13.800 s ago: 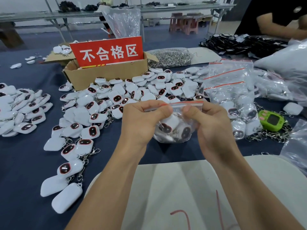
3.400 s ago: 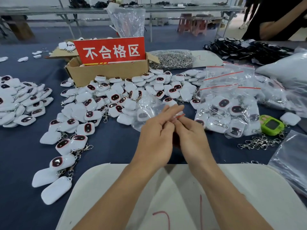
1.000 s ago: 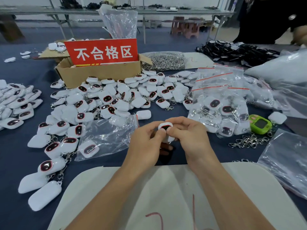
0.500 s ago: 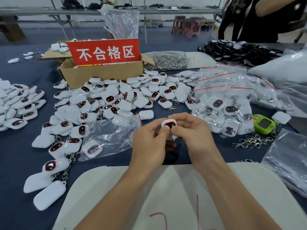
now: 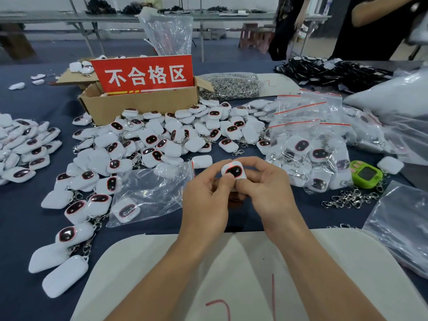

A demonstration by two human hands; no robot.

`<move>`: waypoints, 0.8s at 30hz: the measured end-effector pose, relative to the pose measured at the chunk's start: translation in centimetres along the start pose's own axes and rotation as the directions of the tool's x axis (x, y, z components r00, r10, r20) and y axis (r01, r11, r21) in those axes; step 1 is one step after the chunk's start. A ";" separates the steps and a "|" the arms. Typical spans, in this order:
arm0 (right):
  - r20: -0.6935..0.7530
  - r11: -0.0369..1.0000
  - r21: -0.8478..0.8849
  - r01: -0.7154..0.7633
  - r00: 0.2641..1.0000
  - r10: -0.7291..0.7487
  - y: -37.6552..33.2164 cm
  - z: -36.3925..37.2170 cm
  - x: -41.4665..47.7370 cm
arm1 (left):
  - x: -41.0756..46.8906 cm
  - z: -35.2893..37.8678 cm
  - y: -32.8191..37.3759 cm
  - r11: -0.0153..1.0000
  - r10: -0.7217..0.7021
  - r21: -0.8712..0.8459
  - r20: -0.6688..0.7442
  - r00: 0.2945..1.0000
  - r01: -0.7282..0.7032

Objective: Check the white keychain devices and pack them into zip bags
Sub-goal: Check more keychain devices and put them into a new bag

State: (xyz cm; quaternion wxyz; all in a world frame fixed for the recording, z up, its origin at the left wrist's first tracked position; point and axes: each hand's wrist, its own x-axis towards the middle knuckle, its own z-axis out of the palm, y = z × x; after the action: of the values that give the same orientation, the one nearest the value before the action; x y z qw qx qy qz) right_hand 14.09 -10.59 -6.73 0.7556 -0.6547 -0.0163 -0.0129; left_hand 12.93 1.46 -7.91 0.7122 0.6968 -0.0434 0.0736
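Note:
A white keychain device (image 5: pixel 233 170) with a dark, red-rimmed screen is held up over the table's middle. My left hand (image 5: pixel 206 202) and my right hand (image 5: pixel 266 188) both pinch it, thumbs near its lower edge. To the left lies an open clear zip bag (image 5: pixel 152 195) with one device (image 5: pixel 126 213) inside. A big heap of loose white devices (image 5: pixel 166 140) spreads behind and to the left. Filled zip bags (image 5: pixel 308 144) with red seals are piled at the right.
A cardboard box (image 5: pixel 139 105) with a red sign (image 5: pixel 144 74) stands behind the heap. Beside it sit a bag of metal clasps (image 5: pixel 229 85), a green device (image 5: pixel 366 174), loose clasps (image 5: pixel 347 198) and clear bags (image 5: pixel 400 228). A white board (image 5: pixel 231 274) lies near me. People stand at the far right.
The earlier bag was sealed and put aside. A new bag with one device now lies at the left. Both hands hold a single device, lifted slightly over the last second.

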 end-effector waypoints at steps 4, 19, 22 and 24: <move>-0.064 0.986 -0.132 0.105 0.991 -0.114 -0.1 -1.2 0.1 | -0.5 -0.1 -0.1 0.958 0.064 0.263 0.184 0.981 -0.112; -0.027 0.708 -0.645 0.289 0.916 -0.399 0.8 -1.9 -0.1 | -0.5 0.1 -0.4 0.739 0.080 0.664 0.078 0.994 -0.112; -0.036 0.726 -0.618 0.300 0.912 -0.408 0.8 -1.8 -0.1 | -0.4 0.0 -0.7 0.731 0.055 0.676 0.081 0.995 -0.095; -0.049 0.755 -0.590 0.287 0.920 -0.388 0.6 -1.8 -0.1 | -0.4 -0.1 -1.0 0.742 0.058 0.663 0.079 0.995 -0.096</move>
State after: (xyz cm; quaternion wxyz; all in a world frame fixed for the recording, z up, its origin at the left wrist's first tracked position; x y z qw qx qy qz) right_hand 14.05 -12.28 -7.59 0.5078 -0.8332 -0.0659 -0.2088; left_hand 12.72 1.49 -8.91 0.4116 0.9043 -0.0619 0.0950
